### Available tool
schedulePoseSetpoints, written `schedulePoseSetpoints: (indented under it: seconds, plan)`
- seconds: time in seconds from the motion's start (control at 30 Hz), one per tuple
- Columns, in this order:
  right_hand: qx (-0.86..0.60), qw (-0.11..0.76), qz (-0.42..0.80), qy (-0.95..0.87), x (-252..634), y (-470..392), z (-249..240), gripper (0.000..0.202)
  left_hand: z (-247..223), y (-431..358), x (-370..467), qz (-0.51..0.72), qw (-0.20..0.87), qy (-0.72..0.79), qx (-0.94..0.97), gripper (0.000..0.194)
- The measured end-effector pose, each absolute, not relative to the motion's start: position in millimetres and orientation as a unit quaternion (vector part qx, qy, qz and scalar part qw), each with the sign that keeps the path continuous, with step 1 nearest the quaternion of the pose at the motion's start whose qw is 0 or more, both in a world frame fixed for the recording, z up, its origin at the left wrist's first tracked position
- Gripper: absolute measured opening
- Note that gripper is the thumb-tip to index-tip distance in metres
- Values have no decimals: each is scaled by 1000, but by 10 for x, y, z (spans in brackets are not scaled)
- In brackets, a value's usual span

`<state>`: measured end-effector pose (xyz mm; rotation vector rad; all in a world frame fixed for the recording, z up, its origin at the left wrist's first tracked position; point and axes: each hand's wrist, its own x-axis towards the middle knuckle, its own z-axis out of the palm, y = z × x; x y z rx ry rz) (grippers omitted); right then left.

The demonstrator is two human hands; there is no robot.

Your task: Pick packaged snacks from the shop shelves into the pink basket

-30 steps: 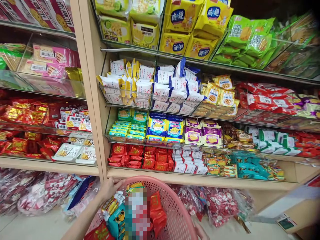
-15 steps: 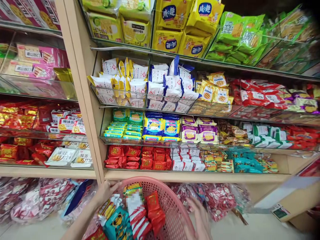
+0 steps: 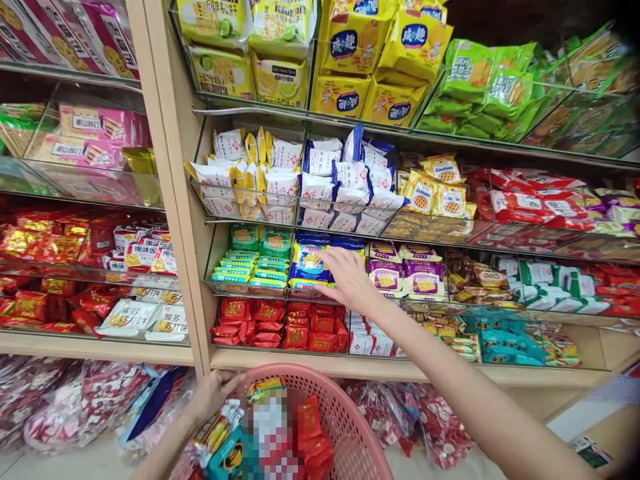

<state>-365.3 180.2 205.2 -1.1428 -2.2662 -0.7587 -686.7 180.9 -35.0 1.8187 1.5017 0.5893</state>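
My left hand (image 3: 216, 393) is closed on the rim of a pink perforated plastic basket (image 3: 350, 417) at the bottom of the head view. Inside the basket lie red snack packets (image 3: 314, 437), teal packets (image 3: 233, 453) and other small packs, partly blurred out. My right hand (image 3: 347, 277) is stretched out to the shelf, fingers apart and nothing seen in them. It is in front of the blue and yellow biscuit packs (image 3: 307, 260), covering part of them; whether the fingertips touch a pack I cannot tell.
Purple biscuit packs (image 3: 424, 277) lie right of my right hand, green ones (image 3: 250, 267) to the left, red packets (image 3: 315, 327) below. Clear dividers and lips front the shelves. A wooden upright (image 3: 173, 180) parts two shelf units. Plastic-bagged goods (image 3: 85, 407) lie on the floor.
My right hand has gone from beside the basket's right side up to the blue and yellow packs. My left hand stays on the basket rim. The view has shifted slightly.
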Motion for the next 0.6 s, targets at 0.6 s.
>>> schedulePoseSetpoints:
  seconds: [0.6]
  plan:
    - [-459,188,-250,-832,-3709,2184,2188,66,-333,1790,-6869,212,305,588,718,57]
